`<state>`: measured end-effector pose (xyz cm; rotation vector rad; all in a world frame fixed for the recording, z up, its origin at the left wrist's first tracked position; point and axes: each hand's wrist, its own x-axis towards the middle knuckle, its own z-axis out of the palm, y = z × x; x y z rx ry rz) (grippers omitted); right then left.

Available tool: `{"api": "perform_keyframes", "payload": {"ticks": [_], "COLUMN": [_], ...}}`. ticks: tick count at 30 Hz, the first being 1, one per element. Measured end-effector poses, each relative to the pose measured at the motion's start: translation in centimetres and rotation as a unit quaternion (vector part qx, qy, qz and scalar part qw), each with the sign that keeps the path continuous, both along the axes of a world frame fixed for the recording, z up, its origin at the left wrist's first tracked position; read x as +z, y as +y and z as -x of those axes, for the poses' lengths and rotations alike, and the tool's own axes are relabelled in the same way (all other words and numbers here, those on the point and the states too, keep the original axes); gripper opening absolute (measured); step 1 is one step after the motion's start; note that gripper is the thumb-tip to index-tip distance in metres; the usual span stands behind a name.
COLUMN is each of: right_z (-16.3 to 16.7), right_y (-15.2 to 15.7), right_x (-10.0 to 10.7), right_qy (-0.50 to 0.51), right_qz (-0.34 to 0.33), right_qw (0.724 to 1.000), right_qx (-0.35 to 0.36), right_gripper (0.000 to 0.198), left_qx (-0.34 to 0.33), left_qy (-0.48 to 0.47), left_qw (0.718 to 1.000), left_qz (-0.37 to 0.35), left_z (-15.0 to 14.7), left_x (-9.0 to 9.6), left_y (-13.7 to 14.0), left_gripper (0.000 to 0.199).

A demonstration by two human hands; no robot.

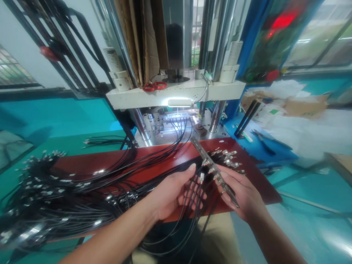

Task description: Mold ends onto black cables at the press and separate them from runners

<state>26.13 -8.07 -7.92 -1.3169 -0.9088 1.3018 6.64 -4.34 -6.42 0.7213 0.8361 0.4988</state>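
My right hand (240,192) is closed around a long metal bar (206,157) with a row of slots, held tilted above the red-brown board (264,183). Small silver cable connectors sit along the bar's near part. In my left hand (178,190), several thin black cables (194,201) run across the curled fingers, and one silver connector (202,178) stands up near the fingertips, just left of the bar. The cables hang down in loops toward my lap. Under and behind my hands, more black cables (162,178) lie on the board, their silver ends at the right.
A press with a white crossbeam (137,99) and steel columns stands ahead, with a lit fixture (177,124) holding cables. Red-handled scissors (154,86) rest on the beam. A large cable pile (44,187) lies at left. Pliers (264,143) lie on a blue surface at right.
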Motion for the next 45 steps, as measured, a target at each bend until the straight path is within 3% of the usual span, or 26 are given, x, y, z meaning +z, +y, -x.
{"api": "perform_keyframes", "payload": {"ticks": [3,10,18,25,29,36,40,45], "right_z": [0.1,0.1,0.2,0.3,0.5,0.6,0.7,0.6], "right_y": [0.1,0.0,0.1,0.0,0.1,0.1,0.0,0.1], "right_x": [0.0,-0.4,-0.3,-0.5,-1.1,-1.2,-0.9,-1.0], "right_qy": [0.043,0.057,0.060,0.050,0.041,0.015,0.028,0.039], "right_qz": [0.023,0.032,0.035,0.040,0.056,0.059,0.075,0.060], "right_qw": [0.999,0.997,0.997,0.998,0.998,0.998,0.997,0.997], "right_qx": [0.024,0.034,0.035,0.029,0.000,-0.002,-0.007,0.012], "right_gripper": [0.057,0.061,0.060,0.060,0.061,0.057,0.057,0.060], "left_qx": [0.020,0.067,0.113,0.102,0.077,0.044,0.092,0.202], "left_qy": [-0.010,0.034,0.081,0.148,0.083,-0.097,-0.150,-0.053], "left_qw": [0.998,0.981,0.961,0.920,0.943,0.981,0.981,0.976], "left_qz": [-0.058,-0.178,-0.241,-0.347,-0.313,-0.159,-0.079,-0.058], "left_z": [-0.1,-1.0,-0.4,0.0,0.6,3.3,4.7,4.3], "left_x": [0.3,0.3,0.2,0.9,2.2,3.5,3.2,2.6], "left_y": [-0.1,-0.5,-0.1,-0.3,-0.3,0.4,1.1,3.0], "left_gripper": [0.032,0.018,0.021,0.016,0.019,0.014,0.017,0.016]}}
